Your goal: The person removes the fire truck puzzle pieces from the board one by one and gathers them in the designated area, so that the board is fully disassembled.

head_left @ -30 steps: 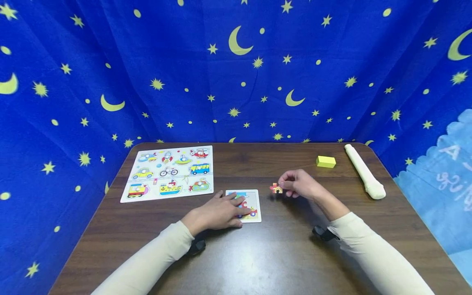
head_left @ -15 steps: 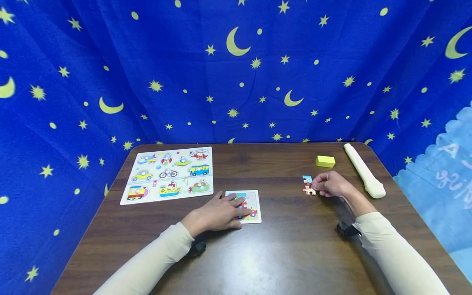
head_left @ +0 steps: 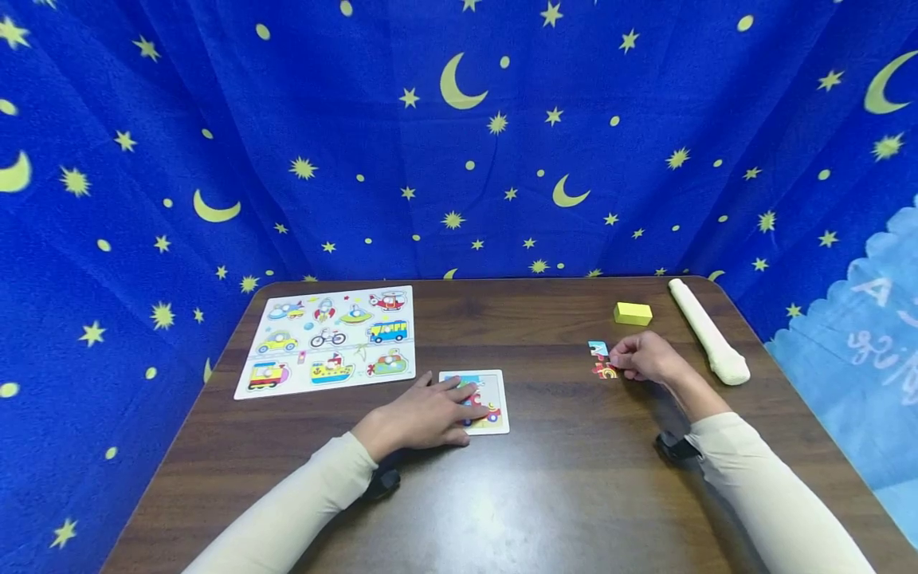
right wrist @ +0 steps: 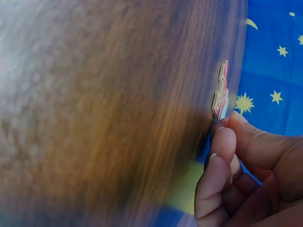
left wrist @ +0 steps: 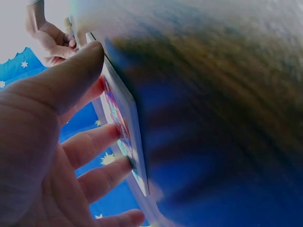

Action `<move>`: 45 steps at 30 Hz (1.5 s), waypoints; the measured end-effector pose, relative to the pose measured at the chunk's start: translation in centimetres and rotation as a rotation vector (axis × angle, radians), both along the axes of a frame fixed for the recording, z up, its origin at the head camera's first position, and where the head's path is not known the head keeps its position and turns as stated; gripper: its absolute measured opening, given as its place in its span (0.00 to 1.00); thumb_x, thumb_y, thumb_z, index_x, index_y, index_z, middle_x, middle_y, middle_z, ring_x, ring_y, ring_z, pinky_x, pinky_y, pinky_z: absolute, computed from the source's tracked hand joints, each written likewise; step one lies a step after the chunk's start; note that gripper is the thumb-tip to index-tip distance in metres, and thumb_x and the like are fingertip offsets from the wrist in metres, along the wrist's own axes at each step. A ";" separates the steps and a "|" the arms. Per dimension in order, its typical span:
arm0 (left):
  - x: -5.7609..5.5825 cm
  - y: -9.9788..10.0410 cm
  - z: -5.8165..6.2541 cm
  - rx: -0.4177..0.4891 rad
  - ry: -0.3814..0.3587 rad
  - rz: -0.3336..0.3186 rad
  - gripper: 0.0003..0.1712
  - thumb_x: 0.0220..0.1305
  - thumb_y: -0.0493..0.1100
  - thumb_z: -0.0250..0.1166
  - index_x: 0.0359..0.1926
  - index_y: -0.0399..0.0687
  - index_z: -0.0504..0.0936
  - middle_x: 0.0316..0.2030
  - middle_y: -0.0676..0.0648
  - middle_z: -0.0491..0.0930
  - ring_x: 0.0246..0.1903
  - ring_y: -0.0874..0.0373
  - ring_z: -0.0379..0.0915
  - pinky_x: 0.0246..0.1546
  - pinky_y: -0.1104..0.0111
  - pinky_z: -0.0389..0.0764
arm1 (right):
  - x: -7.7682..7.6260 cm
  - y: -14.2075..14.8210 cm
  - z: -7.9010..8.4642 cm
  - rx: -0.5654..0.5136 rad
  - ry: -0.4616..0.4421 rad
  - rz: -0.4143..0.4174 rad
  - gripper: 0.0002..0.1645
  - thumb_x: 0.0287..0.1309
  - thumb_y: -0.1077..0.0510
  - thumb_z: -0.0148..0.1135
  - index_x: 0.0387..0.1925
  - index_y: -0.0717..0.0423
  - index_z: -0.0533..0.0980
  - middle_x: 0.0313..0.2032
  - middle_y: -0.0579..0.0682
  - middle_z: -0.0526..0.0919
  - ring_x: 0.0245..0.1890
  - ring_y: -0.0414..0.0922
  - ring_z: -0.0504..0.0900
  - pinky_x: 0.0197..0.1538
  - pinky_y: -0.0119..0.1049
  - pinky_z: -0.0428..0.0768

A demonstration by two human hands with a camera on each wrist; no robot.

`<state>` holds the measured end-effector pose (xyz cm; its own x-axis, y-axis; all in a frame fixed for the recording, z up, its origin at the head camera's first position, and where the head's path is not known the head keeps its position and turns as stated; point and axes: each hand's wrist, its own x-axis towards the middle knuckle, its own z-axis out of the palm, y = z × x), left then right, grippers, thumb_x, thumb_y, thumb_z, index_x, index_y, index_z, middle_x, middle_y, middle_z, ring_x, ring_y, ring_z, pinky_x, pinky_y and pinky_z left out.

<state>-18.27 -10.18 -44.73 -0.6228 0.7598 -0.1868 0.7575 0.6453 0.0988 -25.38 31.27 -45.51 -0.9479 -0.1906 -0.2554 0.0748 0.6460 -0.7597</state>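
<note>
L hand (head_left: 426, 413) spread, fingertips down on small jigsaw tray (head_left: 492, 389), mid-table (head_left: 459, 494); prob. steadying it vs. sliding. R hand (head_left: 649, 359) curled, thumb + index apparently pinching edge of red-yellow jigsaw pc (head_left: 606, 371), next to blue-white pc (head_left: 598, 348), well R of tray; edge grip likely leaves print uncovered. Can't tell if pc lifted. Pcs thin, knobbed outlines. Tray: white rim, vehicle pic part-hidden, pale area at R, looks unfilled.
</note>
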 end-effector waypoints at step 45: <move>-0.8 0.7 -1.1 0.064 0.063 0.221 0.30 0.72 0.64 0.59 0.70 0.66 0.75 0.73 0.43 0.68 0.72 0.33 0.60 0.67 0.34 0.63 | 6.0 -17.6 -0.5 0.044 0.120 0.382 0.16 0.44 0.63 0.77 0.37 0.58 0.82 0.26 0.41 0.78 0.27 0.36 0.74 0.36 0.32 0.74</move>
<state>-19.04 -9.43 -45.86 -0.7844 0.6123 -0.0988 0.6041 0.7903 0.1019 -19.36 13.64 -46.05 -0.8345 -0.5264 -0.1630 -0.2643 0.6419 -0.7198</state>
